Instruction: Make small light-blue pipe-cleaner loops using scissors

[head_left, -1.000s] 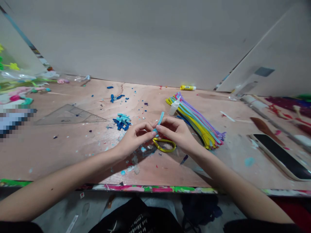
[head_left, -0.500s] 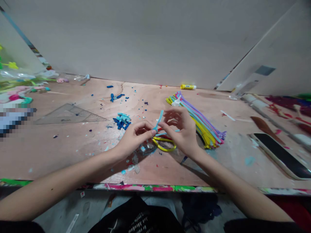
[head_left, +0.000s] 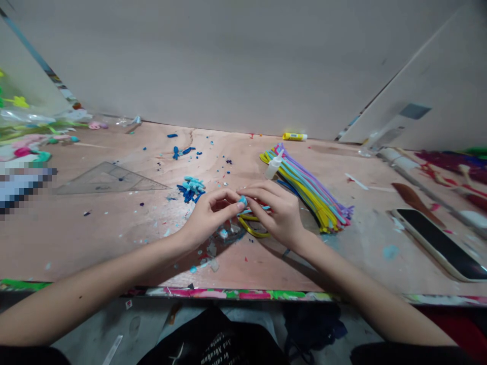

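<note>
A short light blue pipe cleaner (head_left: 242,201) is bent into a small curl between my two hands. My left hand (head_left: 215,210) is closed, pinching it between thumb and index finger. From the other side my right hand (head_left: 279,210) closes its fingertips on the same piece, its fingers hiding part of it. On the table just beneath the hands lies a yellow loop (head_left: 253,229), partly covered by my right hand. A pile of cut light and dark blue pieces (head_left: 192,188) sits left of the hands. To the right is a bundle of long pipe cleaners (head_left: 310,185) in several colours.
A small white squeeze bottle (head_left: 274,166) rests by the bundle. A yellow glue stick (head_left: 294,136) lies near the back wall. On the left is a clear set square (head_left: 110,180); at right are a phone (head_left: 437,243) and a brown wooden tool (head_left: 416,202). Scraps dot the table.
My right hand has come down and left, its fingers closing toward my left fingertips. The light blue pipe cleaner's upright end is now bent down into a curl.
</note>
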### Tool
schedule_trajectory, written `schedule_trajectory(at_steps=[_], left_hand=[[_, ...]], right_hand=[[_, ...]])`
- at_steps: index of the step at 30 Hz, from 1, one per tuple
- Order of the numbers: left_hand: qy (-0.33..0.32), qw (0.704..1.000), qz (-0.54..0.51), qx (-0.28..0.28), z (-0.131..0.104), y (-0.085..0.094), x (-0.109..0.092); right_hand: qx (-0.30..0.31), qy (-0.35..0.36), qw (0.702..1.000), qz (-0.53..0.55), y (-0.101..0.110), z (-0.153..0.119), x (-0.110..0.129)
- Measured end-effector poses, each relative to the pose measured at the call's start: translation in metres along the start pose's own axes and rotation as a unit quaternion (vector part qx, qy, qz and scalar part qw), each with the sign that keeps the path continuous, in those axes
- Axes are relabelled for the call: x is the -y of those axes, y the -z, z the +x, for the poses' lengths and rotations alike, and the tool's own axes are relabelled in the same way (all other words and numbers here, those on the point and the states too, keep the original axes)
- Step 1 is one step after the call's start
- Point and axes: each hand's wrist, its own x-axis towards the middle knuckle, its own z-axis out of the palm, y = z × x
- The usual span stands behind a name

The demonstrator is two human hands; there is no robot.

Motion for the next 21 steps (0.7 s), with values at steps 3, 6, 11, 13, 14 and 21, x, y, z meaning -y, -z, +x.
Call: schedule_trajectory(at_steps=[3,6,11,13,14,21], left_hand=[[-0.004,1.0,0.006,-0.012,0.0,0.001,0.001],[-0.017,0.999,0.018,-0.028,0.0,0.001,0.002],[-0.069,0.995,0.05,-0.058,0.0,0.001,0.006],[-0.077,0.993,0.058,-0.071,0.0,0.001,0.007],[-0.078,0.992,0.061,-0.077,0.0,0.001,0.008],[-0.067,0.988,0.062,-0.126,-0.001,-0.002,0.01]], right_hand=[[0.002,-0.006,1.0,0.009,-0.001,0.0,0.002],[0.002,-0.013,1.0,0.021,-0.002,0.001,0.005],[-0.006,-0.014,0.999,0.04,-0.002,0.002,0.007],[-0.008,-0.017,0.999,0.042,-0.003,0.003,0.008],[-0.009,-0.019,0.999,0.043,-0.003,0.003,0.008],[-0.008,-0.05,0.996,0.069,-0.007,0.001,0.012]])
